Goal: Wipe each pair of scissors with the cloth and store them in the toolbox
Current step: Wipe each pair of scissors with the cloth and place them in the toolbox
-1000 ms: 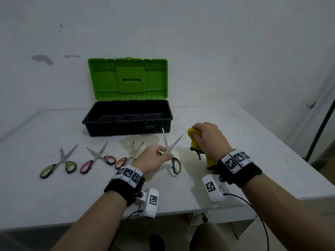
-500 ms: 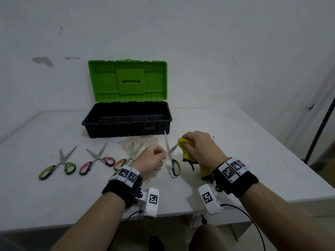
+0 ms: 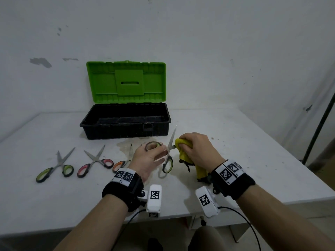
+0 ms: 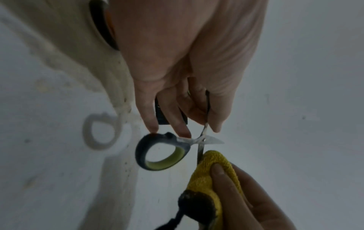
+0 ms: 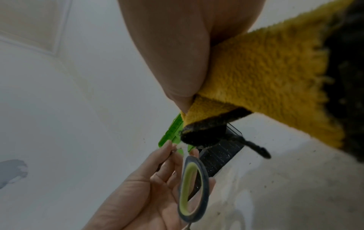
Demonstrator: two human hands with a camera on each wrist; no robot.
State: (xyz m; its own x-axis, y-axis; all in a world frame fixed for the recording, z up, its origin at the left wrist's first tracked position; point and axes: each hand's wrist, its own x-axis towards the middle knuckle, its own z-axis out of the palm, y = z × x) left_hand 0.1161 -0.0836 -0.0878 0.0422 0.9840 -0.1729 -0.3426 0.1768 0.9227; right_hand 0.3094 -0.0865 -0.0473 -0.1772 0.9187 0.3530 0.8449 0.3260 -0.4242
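My left hand (image 3: 151,154) holds an open pair of green-handled scissors (image 3: 168,161) off the table, one handle loop (image 4: 163,153) hanging free, the other loop by my knuckles. My right hand (image 3: 194,147) grips a yellow cloth (image 3: 184,149) with a dark edge and pinches it round one blade (image 4: 199,155). The other blade points up toward the toolbox (image 3: 126,122), which stands with its green lid up and its black tray showing nothing inside. Three more pairs lie to the left: green-handled scissors (image 3: 54,169), pink-handled scissors (image 3: 94,163), orange-handled scissors (image 3: 123,160) partly behind my left hand.
The white table (image 3: 253,160) has a stain in front of the toolbox (image 3: 126,144). A dark pole (image 3: 319,127) leans at the far right beyond the table. The wall stands close behind the toolbox.
My left hand lifted the scissors and turned them so a handle loop shows above my knuckles. My right hand brought the cloth left onto one blade.
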